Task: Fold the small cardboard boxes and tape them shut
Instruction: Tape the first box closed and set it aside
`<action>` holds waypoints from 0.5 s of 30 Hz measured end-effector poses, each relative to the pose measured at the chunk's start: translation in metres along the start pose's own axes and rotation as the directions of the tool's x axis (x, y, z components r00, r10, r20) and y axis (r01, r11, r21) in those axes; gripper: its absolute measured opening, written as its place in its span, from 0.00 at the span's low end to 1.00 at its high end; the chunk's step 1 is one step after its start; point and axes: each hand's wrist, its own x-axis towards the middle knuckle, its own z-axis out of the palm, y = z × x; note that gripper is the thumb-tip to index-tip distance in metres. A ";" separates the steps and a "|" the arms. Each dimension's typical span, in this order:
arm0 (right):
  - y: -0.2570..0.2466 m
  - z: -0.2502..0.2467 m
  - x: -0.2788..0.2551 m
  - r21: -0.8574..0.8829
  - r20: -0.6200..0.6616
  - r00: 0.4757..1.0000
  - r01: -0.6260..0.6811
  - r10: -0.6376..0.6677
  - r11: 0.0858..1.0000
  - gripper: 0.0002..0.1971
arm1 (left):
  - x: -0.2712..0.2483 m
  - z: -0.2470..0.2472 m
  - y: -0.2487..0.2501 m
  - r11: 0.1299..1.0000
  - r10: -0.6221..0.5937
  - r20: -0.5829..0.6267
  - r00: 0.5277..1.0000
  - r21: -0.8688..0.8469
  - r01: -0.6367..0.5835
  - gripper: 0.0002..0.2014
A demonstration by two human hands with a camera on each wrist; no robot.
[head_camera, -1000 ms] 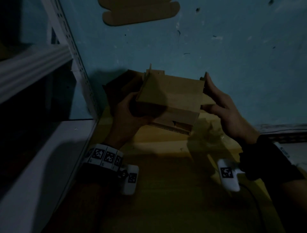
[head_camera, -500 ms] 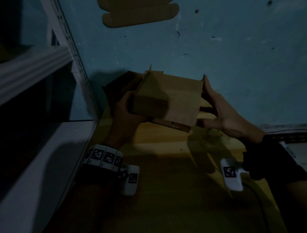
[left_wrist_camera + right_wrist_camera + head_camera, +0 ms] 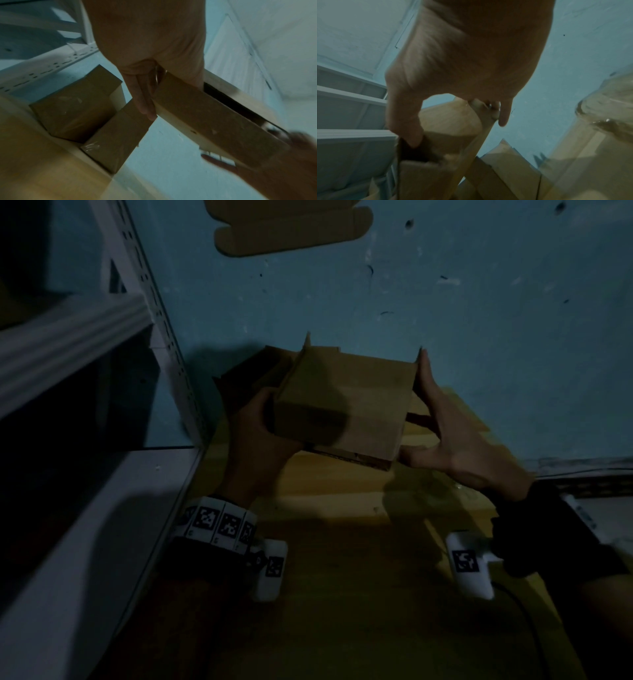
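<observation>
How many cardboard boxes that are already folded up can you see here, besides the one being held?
2. One taped box sits by the wall near the shelf upright, the other taped box lies right beside it. Both are behind the held box; more may be hidden in the dark.

White metal shelving (image 3: pixel 68 364), blue wall (image 3: pixel 445 320)

Dim room: scuffed teal wall (image 3: pixel 479 302) at twelve o'clock, white slotted shelving (image 3: pixel 68 344) at nine, yellowish wooden tabletop (image 3: pixel 342 577) at six
</observation>
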 end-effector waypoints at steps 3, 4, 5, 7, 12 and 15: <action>-0.003 0.005 0.002 -0.047 -0.074 0.997 -0.002 -0.001 0.999 0.71 | -0.003 0.005 0.002 0.999 0.021 -0.016 1.000 0.026 -0.021 0.26; -0.003 0.007 0.003 -0.070 -0.110 0.994 -0.002 -0.006 0.998 0.72 | -0.004 0.006 0.003 0.999 0.033 -0.020 0.999 0.031 -0.033 0.26; -0.003 0.010 0.003 -0.092 -0.142 0.990 -0.002 -0.011 0.996 0.73 | -0.004 0.008 0.003 0.998 0.048 -0.018 0.999 0.036 -0.048 0.27; -0.004 0.015 0.005 -0.119 -0.185 0.983 -0.009 -0.014 0.993 0.75 | -0.004 0.010 0.003 0.996 0.072 0.007 0.997 0.056 -0.072 0.28; -0.009 0.024 0.005 -0.190 -0.232 0.972 -0.060 0.015 0.980 0.76 | -0.003 0.010 0.001 0.997 0.077 0.046 0.996 0.026 -0.078 0.32; -0.010 0.030 0.004 -0.226 -0.264 0.964 -0.070 0.008 0.972 0.76 | -0.001 0.006 0.004 0.999 0.035 0.069 0.997 -0.029 -0.033 0.34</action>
